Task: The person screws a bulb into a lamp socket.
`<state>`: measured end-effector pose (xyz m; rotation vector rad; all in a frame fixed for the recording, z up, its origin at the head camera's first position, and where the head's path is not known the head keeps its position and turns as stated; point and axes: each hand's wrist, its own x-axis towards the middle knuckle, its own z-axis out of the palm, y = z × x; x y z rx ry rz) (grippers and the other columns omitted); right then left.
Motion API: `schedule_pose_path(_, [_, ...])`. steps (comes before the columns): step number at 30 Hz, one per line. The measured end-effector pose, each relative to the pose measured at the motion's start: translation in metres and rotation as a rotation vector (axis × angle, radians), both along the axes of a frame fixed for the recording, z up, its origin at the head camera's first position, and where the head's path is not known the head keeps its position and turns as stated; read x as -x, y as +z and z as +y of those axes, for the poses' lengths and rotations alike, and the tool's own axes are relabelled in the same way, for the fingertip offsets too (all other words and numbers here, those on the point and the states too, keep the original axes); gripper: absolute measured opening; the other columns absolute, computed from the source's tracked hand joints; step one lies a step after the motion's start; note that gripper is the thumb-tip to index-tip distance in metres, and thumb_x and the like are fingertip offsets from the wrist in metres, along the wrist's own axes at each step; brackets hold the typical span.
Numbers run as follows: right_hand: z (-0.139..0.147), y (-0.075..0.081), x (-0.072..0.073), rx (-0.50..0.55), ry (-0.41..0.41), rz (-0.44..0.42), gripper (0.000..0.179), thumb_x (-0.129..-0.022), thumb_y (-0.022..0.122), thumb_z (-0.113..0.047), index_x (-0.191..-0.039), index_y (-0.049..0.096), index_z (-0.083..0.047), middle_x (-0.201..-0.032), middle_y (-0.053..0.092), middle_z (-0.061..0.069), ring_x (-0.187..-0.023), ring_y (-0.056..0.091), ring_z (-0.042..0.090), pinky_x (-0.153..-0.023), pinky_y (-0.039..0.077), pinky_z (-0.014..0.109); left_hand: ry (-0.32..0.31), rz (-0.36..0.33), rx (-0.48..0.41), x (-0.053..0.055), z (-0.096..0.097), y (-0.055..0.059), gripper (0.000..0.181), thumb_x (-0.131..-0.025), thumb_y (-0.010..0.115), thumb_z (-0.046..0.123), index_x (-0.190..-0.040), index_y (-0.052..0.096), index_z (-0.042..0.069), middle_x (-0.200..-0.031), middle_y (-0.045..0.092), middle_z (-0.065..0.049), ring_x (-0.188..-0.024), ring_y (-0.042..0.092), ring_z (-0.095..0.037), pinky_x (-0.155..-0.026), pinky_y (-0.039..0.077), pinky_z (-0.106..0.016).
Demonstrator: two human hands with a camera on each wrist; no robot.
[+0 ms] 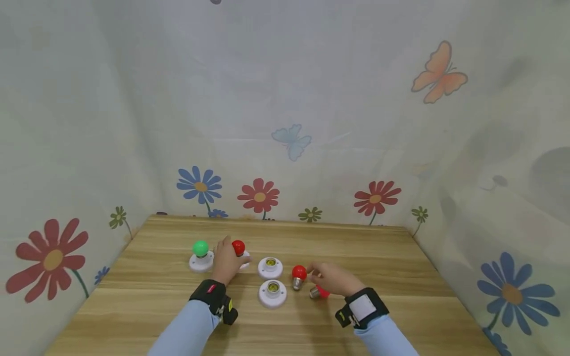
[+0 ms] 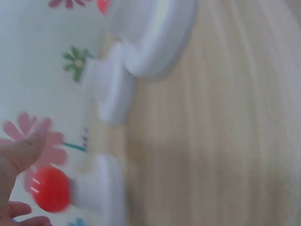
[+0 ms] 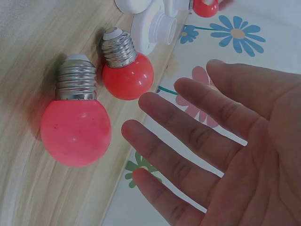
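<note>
My left hand (image 1: 226,261) is beside a red bulb (image 1: 238,247) that stands upright in a white lamp holder (image 1: 246,253). In the left wrist view, the thumb and fingers are spread apart around that red bulb (image 2: 51,189), with a gap showing at the thumb. My right hand (image 1: 334,278) hovers over two loose red bulbs lying on the table. Its fingers (image 3: 188,136) are extended and spread, holding nothing. The nearer loose bulb (image 3: 76,132) looks pinkish, and the other loose bulb (image 3: 128,76) lies just past it; both show bare metal screw bases.
A green bulb (image 1: 201,248) sits in another lamp holder (image 1: 201,263) at the left. Two bulbless lamp holders stand mid-table, a rear one (image 1: 270,268) and a front one (image 1: 272,294). Behind the wooden table (image 1: 365,247) hangs a flowered cloth (image 1: 334,99).
</note>
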<state>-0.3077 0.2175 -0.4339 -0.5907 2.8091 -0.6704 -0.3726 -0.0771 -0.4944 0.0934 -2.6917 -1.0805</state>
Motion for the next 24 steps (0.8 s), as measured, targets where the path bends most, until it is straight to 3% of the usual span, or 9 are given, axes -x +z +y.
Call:
schedule_pose_path(2, [-0.002, 0.0, 0.0, -0.004, -0.005, -0.001, 0.023, -0.094, 0.059, -0.016, -0.114, 0.064, -0.005, -0.103, 0.068, 0.013, -0.094, 0.065, 0.027, -0.08, 0.054, 0.05, -0.008, 0.031, 0.038, -0.009, 0.004, 0.015, 0.08, -0.074, 0.084, 0.027, -0.134, 0.044, -0.007, -0.125, 0.05, -0.028, -0.116, 0.046, -0.043, -0.098, 0.044, -0.054])
schedule_pose_path(4, [-0.001, -0.003, 0.003, -0.009, -0.004, 0.005, 0.022, -0.095, 0.059, -0.017, -0.114, 0.064, -0.007, -0.103, 0.068, 0.012, -0.094, 0.065, 0.026, -0.079, 0.054, 0.049, -0.042, 0.02, 0.086, -0.019, 0.007, 0.029, 0.063, -0.077, 0.082, 0.024, -0.126, 0.053, -0.004, -0.115, 0.055, -0.023, -0.107, 0.052, -0.036, -0.09, 0.049, -0.049])
schedule_pose_path(7, [-0.003, -0.003, 0.002, -0.007, 0.015, 0.022, 0.022, -0.094, 0.059, -0.017, -0.113, 0.064, -0.006, -0.102, 0.068, 0.012, -0.094, 0.065, 0.026, -0.079, 0.054, 0.048, -0.135, -0.056, 0.174, -0.033, 0.009, 0.044, 0.043, -0.079, 0.08, 0.019, -0.112, 0.061, 0.0, -0.098, 0.062, -0.013, -0.087, 0.059, -0.026, -0.077, 0.053, -0.04])
schedule_pose_path(9, [-0.004, -0.002, 0.002, -0.003, 0.032, 0.036, 0.022, -0.094, 0.059, -0.015, -0.113, 0.064, -0.005, -0.102, 0.067, 0.012, -0.094, 0.065, 0.026, -0.078, 0.054, 0.048, -0.205, -0.128, 0.225, -0.04, 0.01, 0.048, 0.034, -0.078, 0.08, 0.017, -0.105, 0.064, 0.002, -0.088, 0.063, -0.007, -0.077, 0.057, -0.021, -0.07, 0.052, -0.036])
schedule_pose_path(13, [-0.006, 0.001, -0.001, -0.004, 0.039, 0.04, 0.022, -0.094, 0.059, -0.014, -0.113, 0.063, -0.003, -0.103, 0.067, 0.014, -0.094, 0.065, 0.027, -0.078, 0.054, 0.048, -0.326, -0.269, 0.267, -0.048, 0.011, 0.043, 0.023, -0.075, 0.081, 0.014, -0.09, 0.064, 0.005, -0.077, 0.06, -0.004, -0.07, 0.053, -0.02, -0.064, 0.047, -0.033])
schedule_pose_path(17, [-0.007, 0.001, -0.002, -0.006, 0.045, 0.042, 0.021, -0.094, 0.059, -0.014, -0.112, 0.064, -0.004, -0.103, 0.067, 0.014, -0.094, 0.065, 0.027, -0.078, 0.054, 0.048, -0.392, -0.359, 0.289, -0.052, 0.012, 0.033, 0.024, -0.074, 0.082, 0.014, -0.082, 0.061, 0.007, -0.073, 0.056, -0.003, -0.068, 0.051, -0.021, -0.061, 0.044, -0.033])
schedule_pose_path(21, [-0.008, 0.001, -0.001, -0.002, 0.045, 0.035, 0.021, -0.095, 0.059, -0.015, -0.112, 0.064, -0.004, -0.103, 0.067, 0.013, -0.092, 0.065, 0.026, -0.078, 0.054, 0.048, -0.412, -0.36, 0.304, -0.054, 0.016, 0.024, 0.032, -0.071, 0.085, 0.024, -0.084, 0.061, 0.007, -0.074, 0.058, -0.004, -0.068, 0.051, -0.02, -0.06, 0.044, -0.034])
schedule_pose_path(24, [-0.008, 0.001, 0.002, -0.003, 0.039, 0.032, 0.021, -0.095, 0.059, -0.015, -0.112, 0.064, -0.005, -0.103, 0.067, 0.012, -0.091, 0.065, 0.024, -0.078, 0.055, 0.047, -0.421, -0.294, 0.238, -0.055, 0.024, 0.019, 0.062, -0.067, 0.086, 0.041, -0.106, 0.062, -0.001, -0.095, 0.064, -0.012, -0.082, 0.058, -0.025, -0.072, 0.052, -0.042])
